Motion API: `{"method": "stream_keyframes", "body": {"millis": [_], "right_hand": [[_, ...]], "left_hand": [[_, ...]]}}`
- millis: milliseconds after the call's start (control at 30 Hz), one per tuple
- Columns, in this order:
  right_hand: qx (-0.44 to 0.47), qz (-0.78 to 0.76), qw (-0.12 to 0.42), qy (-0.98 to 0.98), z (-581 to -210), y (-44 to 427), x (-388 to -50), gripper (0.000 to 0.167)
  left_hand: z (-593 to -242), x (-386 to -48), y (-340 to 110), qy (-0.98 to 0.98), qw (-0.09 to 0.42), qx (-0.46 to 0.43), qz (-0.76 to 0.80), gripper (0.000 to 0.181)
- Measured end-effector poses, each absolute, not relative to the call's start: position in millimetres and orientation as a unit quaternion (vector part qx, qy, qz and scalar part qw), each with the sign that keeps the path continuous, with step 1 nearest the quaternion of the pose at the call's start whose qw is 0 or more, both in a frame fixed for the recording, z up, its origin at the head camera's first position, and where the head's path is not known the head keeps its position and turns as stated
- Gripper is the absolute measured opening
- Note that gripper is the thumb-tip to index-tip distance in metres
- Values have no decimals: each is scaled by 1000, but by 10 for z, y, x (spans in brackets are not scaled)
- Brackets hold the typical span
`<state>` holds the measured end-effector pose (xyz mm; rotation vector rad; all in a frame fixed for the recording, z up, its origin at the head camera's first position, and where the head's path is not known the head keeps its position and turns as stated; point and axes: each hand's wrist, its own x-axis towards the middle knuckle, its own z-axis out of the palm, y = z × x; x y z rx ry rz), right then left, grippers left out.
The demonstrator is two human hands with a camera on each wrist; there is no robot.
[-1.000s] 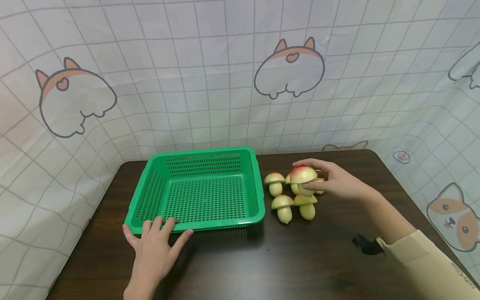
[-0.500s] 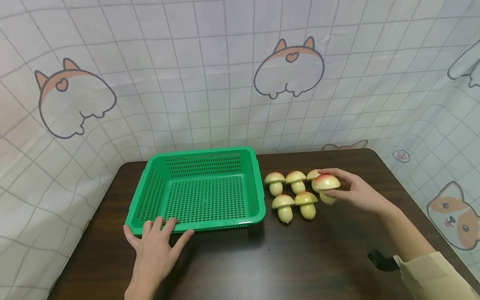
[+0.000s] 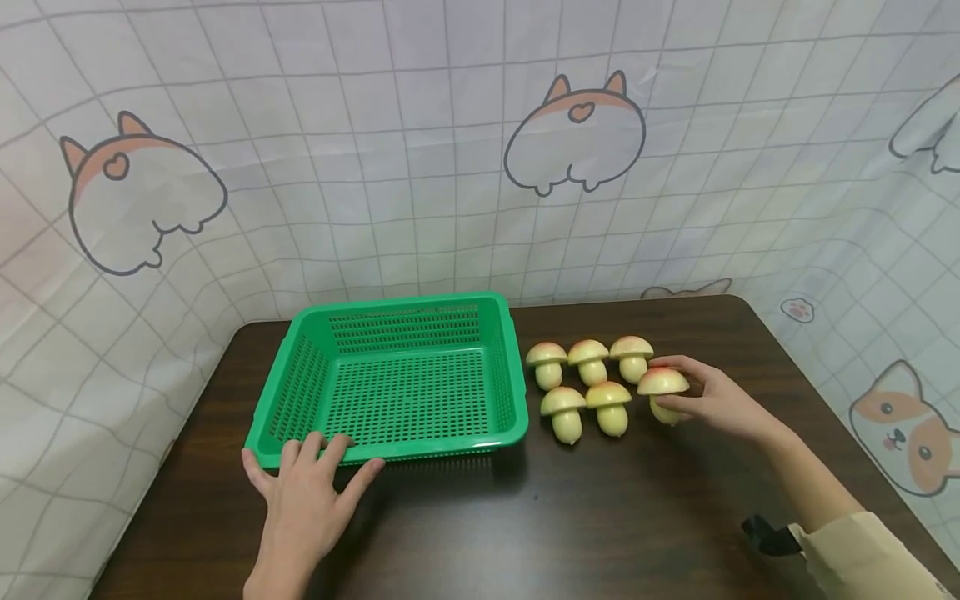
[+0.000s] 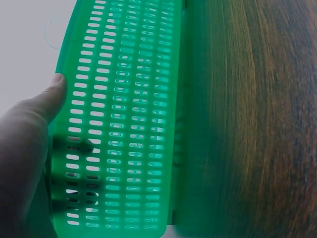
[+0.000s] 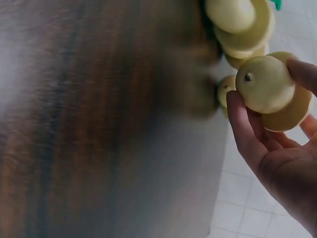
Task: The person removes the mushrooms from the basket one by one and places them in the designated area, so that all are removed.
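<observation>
My left hand is at the near left of a green plastic basket. Its fingers reach over the near rim while the thumb stays outside; through the slotted wall in the left wrist view, dark finger shapes show. My right hand grips a model mushroom with a red-tinged cap and pale yellow stem, thumb and fingers on either side of it. The right wrist view shows the held mushroom's stem end-on. Left of it, several similar mushrooms lie in two rows beside the basket.
Everything is on a dark wood-grain table. A white grid-patterned cloth with cartoon dogs hangs behind and at the sides. A black strap is near the right sleeve.
My right hand has carried the mushroom rightward and lowered it to the right end of the front row. The left hand and basket keep their place.
</observation>
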<state>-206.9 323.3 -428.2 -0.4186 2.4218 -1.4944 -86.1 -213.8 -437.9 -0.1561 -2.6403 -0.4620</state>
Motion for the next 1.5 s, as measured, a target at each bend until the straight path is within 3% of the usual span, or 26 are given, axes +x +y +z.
{"method": "stream_keyframes", "body": {"millis": [467,1500], "right_hand": [[-117,-468,122,868,-4430,3149,-2067,61],[-114,-446,112,881,-4439,3200,-2130,66]], "left_hand": [[-4323,-870,-2154,-957,228,-54,-170,53],[-4290,-868,-2287,-944,253,-50,-207,32]]}}
